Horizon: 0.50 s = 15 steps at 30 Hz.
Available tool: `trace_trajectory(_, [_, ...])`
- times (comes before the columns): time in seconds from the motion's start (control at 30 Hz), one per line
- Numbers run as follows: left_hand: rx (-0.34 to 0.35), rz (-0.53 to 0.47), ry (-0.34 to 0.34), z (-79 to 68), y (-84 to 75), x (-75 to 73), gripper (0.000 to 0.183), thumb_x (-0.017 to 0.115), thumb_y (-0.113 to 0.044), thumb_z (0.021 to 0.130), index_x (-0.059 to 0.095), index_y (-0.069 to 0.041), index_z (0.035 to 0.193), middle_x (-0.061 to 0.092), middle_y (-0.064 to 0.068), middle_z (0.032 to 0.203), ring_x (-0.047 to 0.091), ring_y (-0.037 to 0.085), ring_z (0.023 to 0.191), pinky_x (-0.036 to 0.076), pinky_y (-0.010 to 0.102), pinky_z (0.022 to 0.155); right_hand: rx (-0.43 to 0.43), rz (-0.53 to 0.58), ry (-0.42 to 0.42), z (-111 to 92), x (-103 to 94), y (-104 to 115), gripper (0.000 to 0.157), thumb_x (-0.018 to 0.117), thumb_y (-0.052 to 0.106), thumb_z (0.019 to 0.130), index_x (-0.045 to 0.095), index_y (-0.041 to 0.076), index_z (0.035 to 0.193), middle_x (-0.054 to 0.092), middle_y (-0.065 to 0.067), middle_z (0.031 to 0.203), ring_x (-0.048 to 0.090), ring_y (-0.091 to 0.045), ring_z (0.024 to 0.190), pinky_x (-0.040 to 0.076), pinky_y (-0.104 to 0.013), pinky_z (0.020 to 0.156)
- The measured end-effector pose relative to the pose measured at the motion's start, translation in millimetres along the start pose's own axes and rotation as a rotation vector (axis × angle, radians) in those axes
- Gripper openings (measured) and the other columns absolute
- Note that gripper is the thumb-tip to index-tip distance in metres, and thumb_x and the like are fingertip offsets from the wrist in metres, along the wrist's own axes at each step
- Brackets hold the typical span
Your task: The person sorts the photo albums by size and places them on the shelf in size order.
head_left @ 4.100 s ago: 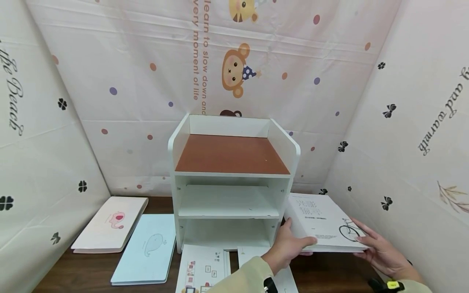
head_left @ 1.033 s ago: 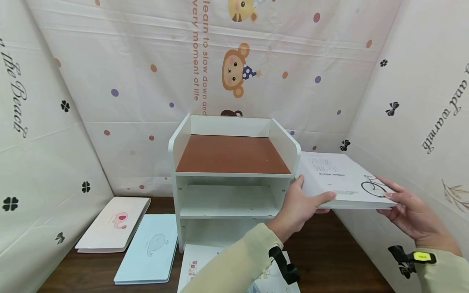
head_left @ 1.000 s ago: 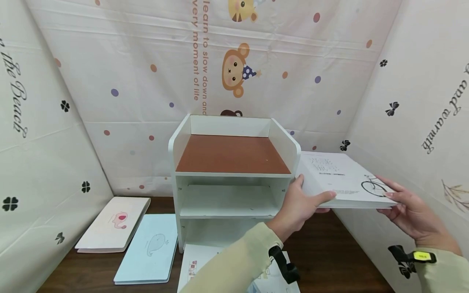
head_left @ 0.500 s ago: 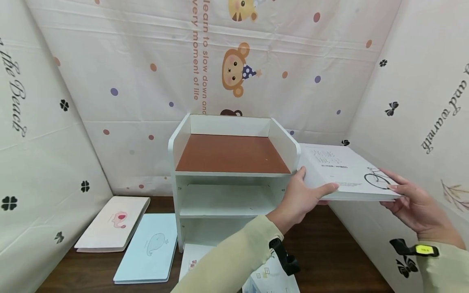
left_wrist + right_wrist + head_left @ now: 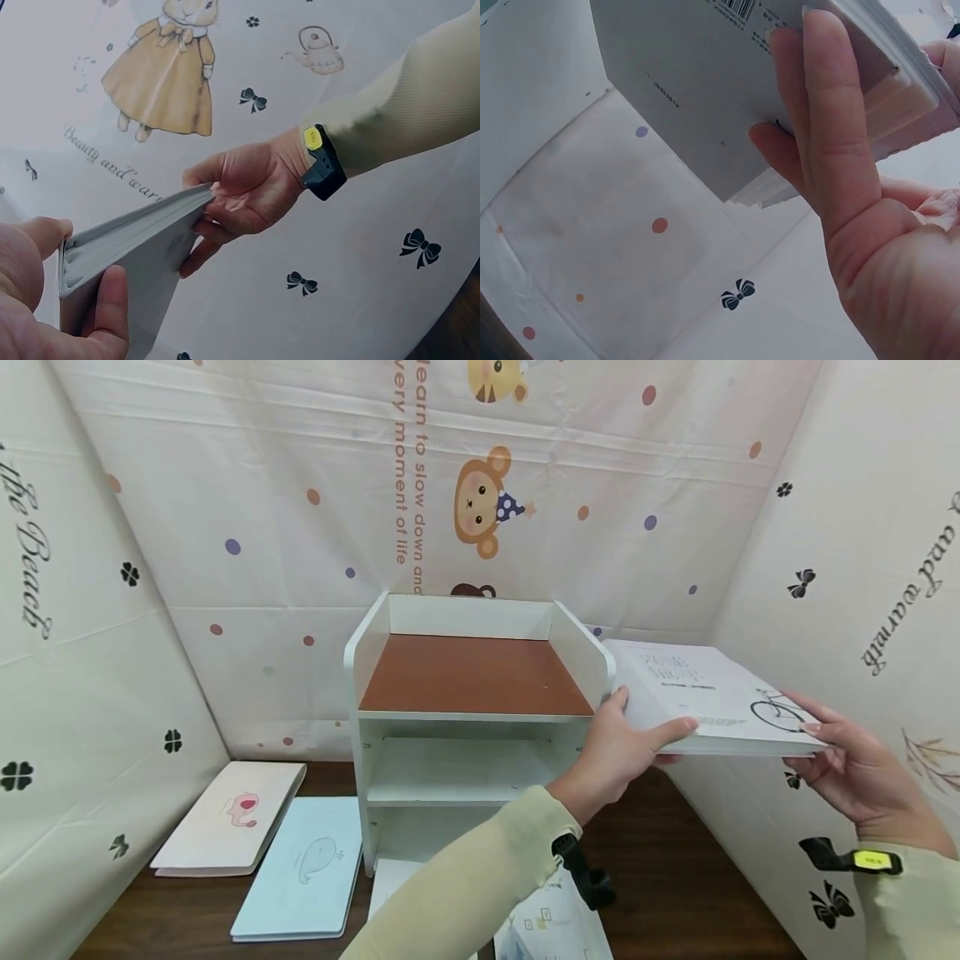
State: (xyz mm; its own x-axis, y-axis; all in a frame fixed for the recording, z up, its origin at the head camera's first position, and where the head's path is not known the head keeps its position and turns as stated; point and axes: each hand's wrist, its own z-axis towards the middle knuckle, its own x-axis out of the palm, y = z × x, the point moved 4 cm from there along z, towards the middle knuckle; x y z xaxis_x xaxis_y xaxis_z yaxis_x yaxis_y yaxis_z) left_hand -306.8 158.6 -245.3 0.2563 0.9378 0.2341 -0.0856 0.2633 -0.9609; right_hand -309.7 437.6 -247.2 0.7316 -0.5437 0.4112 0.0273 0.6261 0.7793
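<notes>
A thick white book (image 5: 705,693) with a bicycle drawing is held in the air by both hands, just right of the white shelf unit (image 5: 480,718). Its left end is pinched by my left hand (image 5: 611,752), thumb on top and fingertips beneath. At the near right corner my right hand (image 5: 862,768) grips it, thumb on the cover. The right wrist view shows fingers (image 5: 836,112) flat against the underside, which carries a barcode. Page edges of the book (image 5: 135,232) face the left wrist camera. Whether it is one book or a stack, I cannot tell.
On the dark wooden table (image 5: 645,877) at left lie a white elephant book (image 5: 225,827) and a light blue whale book (image 5: 307,868). More white books (image 5: 555,918) lie before the shelf, partly behind my left sleeve. Printed cloth walls (image 5: 832,635) enclose the sides and back.
Both hands have lifted the white book from table level to about the height of the shelf's top board. Over the last second it keeps rising slightly. The other books stay put.
</notes>
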Motion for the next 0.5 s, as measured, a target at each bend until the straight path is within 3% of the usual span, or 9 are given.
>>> trace_trajectory(0.33, [-0.007,0.006,-0.003,0.4,-13.5,0.5,0.066,0.088,-0.019,0.082,0.054,-0.025,0.138,0.065,-0.005,0.096,0.07,0.013,0.076,0.065,0.033,0.068,-0.005,0.028,0.014,9.2,9.5,9.5,0.064,0.003,-0.007,0.102,0.035,-0.001,0.157,0.053,-0.023,0.15,0.063,-0.037,0.127,0.053,-0.044,0.103])
trace_trajectory(0.5, [0.01,0.014,0.002,0.2,-19.9,0.5,0.063,0.087,-0.02,0.083,0.054,-0.024,0.137,0.066,-0.006,0.095,0.07,0.012,0.075,0.064,0.029,0.065,-0.01,0.016,-0.031,12.6,11.3,13.9,0.062,0.006,-0.005,0.103,0.04,0.0,0.155,0.056,-0.022,0.148,0.065,-0.036,0.125,0.053,-0.043,0.101])
